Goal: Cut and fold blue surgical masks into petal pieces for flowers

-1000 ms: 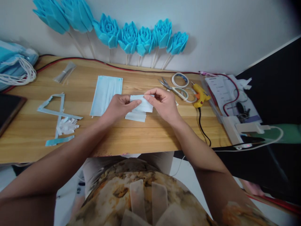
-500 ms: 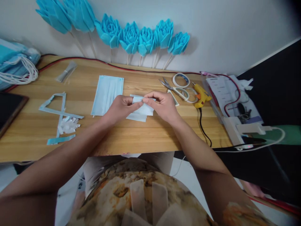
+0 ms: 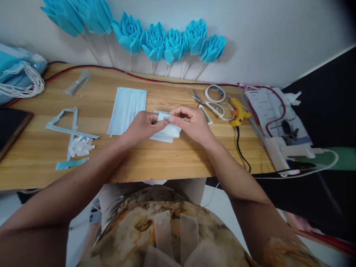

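Observation:
Between my two hands is a small pale blue piece of mask fabric [image 3: 171, 129], its top edge pinched by both. My left hand [image 3: 143, 124] grips it with thumb and fingers from the left. From the right, my right hand [image 3: 191, 124] pinches the same edge, the thumb tips nearly meeting. Beneath it another cut piece of pale blue fabric [image 3: 162, 138] lies on the wooden table. A pleated blue face mask [image 3: 127, 111] lies flat just left of my left hand. Scissors [image 3: 207, 104] rest beyond my right hand.
Blue fabric flowers on sticks [image 3: 174, 46] lean against the wall. To the right lie a tape roll [image 3: 207, 92], a yellow glue gun [image 3: 239, 113] with its cord and a power strip [image 3: 278, 155]. Trimmed strips [image 3: 73, 131] and white scraps [image 3: 82, 145] lie left, near a dark tablet-like object [image 3: 12, 128].
My hands stay in nearly the same place, still pinching the fabric piece, whose right end is now less visible past my right fingers. The view has shifted slightly.

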Available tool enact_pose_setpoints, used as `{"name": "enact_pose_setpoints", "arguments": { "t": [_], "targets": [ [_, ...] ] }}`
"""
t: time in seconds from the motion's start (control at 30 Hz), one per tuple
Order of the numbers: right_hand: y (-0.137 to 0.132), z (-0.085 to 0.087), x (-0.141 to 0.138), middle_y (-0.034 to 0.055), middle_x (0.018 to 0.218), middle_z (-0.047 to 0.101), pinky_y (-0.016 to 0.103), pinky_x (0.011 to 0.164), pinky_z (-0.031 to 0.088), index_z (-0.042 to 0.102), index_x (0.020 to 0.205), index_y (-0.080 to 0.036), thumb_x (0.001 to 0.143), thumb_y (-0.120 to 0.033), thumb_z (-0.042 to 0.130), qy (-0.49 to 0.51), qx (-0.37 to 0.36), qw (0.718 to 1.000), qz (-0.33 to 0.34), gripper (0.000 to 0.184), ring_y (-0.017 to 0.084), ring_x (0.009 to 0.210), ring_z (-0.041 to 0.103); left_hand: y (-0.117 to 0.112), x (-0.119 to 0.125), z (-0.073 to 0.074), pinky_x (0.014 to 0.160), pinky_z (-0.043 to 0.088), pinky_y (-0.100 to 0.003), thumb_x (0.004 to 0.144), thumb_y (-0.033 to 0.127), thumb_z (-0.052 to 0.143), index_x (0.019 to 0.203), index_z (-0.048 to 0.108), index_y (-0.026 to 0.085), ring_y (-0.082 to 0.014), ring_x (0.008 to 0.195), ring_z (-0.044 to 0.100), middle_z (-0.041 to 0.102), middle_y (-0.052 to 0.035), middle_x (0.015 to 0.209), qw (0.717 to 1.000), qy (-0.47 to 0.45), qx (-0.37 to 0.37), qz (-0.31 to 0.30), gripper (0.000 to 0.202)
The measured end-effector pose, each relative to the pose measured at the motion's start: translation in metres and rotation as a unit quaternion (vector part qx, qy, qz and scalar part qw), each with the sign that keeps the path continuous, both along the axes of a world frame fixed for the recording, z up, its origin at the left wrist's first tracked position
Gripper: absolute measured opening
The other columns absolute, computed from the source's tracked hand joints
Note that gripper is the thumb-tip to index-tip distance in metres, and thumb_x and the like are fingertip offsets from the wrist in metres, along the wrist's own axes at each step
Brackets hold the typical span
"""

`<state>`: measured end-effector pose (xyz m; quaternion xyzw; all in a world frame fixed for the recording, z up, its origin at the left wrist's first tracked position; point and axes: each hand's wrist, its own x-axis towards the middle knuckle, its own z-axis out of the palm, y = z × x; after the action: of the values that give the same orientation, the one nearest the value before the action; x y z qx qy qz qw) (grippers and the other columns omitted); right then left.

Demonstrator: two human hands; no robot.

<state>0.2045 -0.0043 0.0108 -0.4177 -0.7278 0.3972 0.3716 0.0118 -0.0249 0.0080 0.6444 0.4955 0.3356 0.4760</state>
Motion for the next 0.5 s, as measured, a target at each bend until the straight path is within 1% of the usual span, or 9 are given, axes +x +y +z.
{"name": "enact_pose_setpoints", "arguments": {
  "t": [0.07,0.13,0.23,0.33,0.4,0.43,0.5],
  "targets": [
    [-0.001,-0.001,-0.001,0.0008,0.082,0.074,0.029,0.071,0.048,0.072,0.082,-0.021,0.086,-0.042,0.071,-0.013,0.015,1.0,0.004,0.022,0.014,0.074,0.06,0.0,0.001,-0.001,0.05,0.015,-0.028,0.083,0.04,0.065,0.049,0.043,0.02,-0.0084,0.05,0.024,0.029,0.0051,0.049,1.0,0.003,0.006,0.002,0.045],
    [-0.002,-0.001,-0.001,0.0007,0.082,0.073,0.03,0.072,0.048,0.071,0.082,-0.02,0.089,-0.039,0.069,-0.022,0.042,0.999,-0.005,0.02,0.014,0.075,0.06,0.0,0.002,-0.001,0.048,0.017,-0.026,0.082,0.035,0.066,0.049,0.047,0.019,-0.0079,0.048,0.026,0.033,0.0055,0.048,1.0,0.006,0.005,0.004,0.04],
    [0.005,-0.002,0.004,0.0009,0.082,0.07,0.03,0.071,0.047,0.068,0.083,-0.02,0.093,-0.043,0.065,-0.022,0.079,0.996,-0.046,0.025,0.014,0.076,0.059,-0.001,0.004,-0.004,0.048,0.023,-0.025,0.08,0.034,0.067,0.059,0.066,0.017,-0.0082,0.048,0.036,0.05,0.0036,0.05,1.0,0.02,0.001,-0.01,0.027],
    [0.02,-0.002,0.018,0.0013,0.082,0.066,0.03,0.071,0.047,0.065,0.087,-0.022,0.096,-0.052,0.059,-0.015,0.106,0.988,-0.115,0.033,0.015,0.08,0.059,-0.002,0.005,-0.004,0.052,0.032,-0.024,0.08,0.033,0.066,0.069,0.074,0.016,-0.0099,0.053,0.046,0.064,-0.0002,0.059,0.998,0.042,0.02,-0.03,0.022],
    [0.031,-0.003,0.029,0.0017,0.079,0.064,0.029,0.069,0.046,0.064,0.088,-0.023,0.098,-0.058,0.053,-0.019,0.114,0.983,-0.143,0.038,0.015,0.082,0.058,-0.005,0.005,0.001,0.056,0.037,-0.024,0.081,0.033,0.066,0.073,0.076,0.016,-0.0113,0.058,0.052,0.07,-0.0018,0.066,0.997,0.054,0.044,-0.046,0.022],
    [0.036,-0.002,0.034,0.0018,0.078,0.063,0.029,0.068,0.045,0.063,0.088,-0.023,0.098,-0.06,0.052,-0.02,0.117,0.982,-0.149,0.04,0.015,0.081,0.058,-0.009,0.005,0.007,0.058,0.038,-0.025,0.083,0.034,0.066,0.075,0.077,0.016,-0.012,0.06,0.055,0.072,-0.0022,0.069,0.995,0.059,0.06,-0.054,0.022],
    [0.042,-0.001,0.042,0.0011,0.075,0.061,0.03,0.066,0.043,0.062,0.084,-0.023,0.096,-0.058,0.059,0.009,0.124,0.981,-0.148,0.037,0.014,0.074,0.055,-0.023,0.005,0.023,0.06,0.039,-0.025,0.088,0.037,0.064,0.08,0.078,0.018,-0.014,0.064,0.06,0.075,-0.0029,0.075,0.991,0.068,0.089,-0.071,0.025]
  ]
}}
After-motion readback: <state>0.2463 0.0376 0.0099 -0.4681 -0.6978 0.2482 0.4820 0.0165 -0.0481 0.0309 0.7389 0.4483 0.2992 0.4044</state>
